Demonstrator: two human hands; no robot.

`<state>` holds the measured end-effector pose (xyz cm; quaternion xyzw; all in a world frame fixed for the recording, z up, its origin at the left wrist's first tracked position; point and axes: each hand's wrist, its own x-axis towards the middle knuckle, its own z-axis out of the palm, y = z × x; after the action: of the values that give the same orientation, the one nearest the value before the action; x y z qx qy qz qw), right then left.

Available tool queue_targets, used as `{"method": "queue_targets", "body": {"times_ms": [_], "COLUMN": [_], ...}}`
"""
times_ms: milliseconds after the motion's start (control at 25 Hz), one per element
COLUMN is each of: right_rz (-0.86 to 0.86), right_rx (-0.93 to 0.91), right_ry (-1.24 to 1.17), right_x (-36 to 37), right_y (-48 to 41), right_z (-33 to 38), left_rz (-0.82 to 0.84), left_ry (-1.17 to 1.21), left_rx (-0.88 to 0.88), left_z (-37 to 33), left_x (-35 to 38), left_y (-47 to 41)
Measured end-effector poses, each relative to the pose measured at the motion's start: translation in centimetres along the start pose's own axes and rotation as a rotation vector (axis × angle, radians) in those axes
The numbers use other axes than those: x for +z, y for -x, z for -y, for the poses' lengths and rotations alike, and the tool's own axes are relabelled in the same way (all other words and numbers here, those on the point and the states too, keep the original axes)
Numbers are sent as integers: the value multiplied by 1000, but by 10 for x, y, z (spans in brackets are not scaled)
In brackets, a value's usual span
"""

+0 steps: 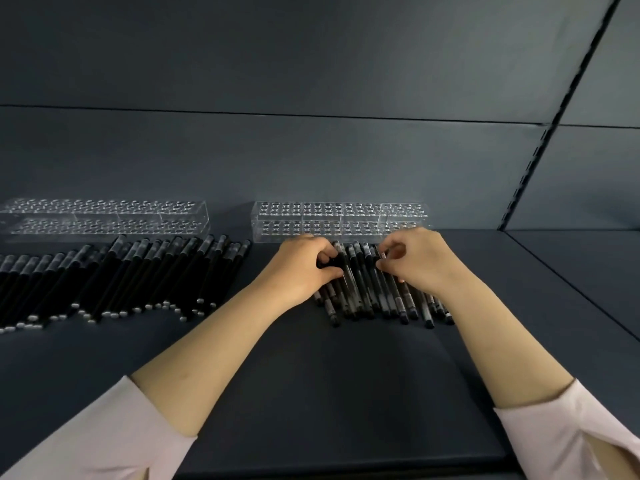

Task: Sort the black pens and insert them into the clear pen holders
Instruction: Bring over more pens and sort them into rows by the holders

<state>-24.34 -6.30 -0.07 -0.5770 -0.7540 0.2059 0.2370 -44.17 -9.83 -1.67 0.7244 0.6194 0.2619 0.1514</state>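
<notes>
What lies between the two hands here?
Head view: the far ends of the smaller pile of black pens lie between the left hand and right hand, which each grip pens at its sides.

A slotted black upright (534, 162) slants down the right side. Left of it stands a dark grey-blue back panel (242, 64), crossed by a thin horizontal seam (277, 115). Right of it is a matching panel (595, 185). From its foot, the dark shelf deck (346, 393) spreads nearer, dimly and evenly lit.

Two clear pen holders were shown: left holder (104, 216) and right holder (341, 218). Black pens formed two heaps, left heap (121, 275) and right heap (367, 292), too overlapped to count singly.
</notes>
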Motion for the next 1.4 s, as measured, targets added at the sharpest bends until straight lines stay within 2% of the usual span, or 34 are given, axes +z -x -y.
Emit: {"method": "queue_targets", "body": {"times_ms": [200, 520, 840, 1120, 1400], "right_rz": [-28, -143, -220, -229, -185], "right_rx": [-86, 20, 113, 170, 194], "right_ry": [159, 366, 456, 583, 558], "right_x": [-9, -65, -165, -266, -318], "right_y": [12, 74, 157, 227, 209], "right_z": [4, -6, -86, -203, -307], "left_rz": [-50, -82, -44, 0, 84], "left_ry": [-50, -243, -364, -356, -427], "left_rx": [66, 156, 244, 317, 361], "left_z": [2, -35, -166, -305, -395], "left_x": [-5, -7, 38, 135, 209], "left_y": [-2, 7, 17, 23, -16]}}
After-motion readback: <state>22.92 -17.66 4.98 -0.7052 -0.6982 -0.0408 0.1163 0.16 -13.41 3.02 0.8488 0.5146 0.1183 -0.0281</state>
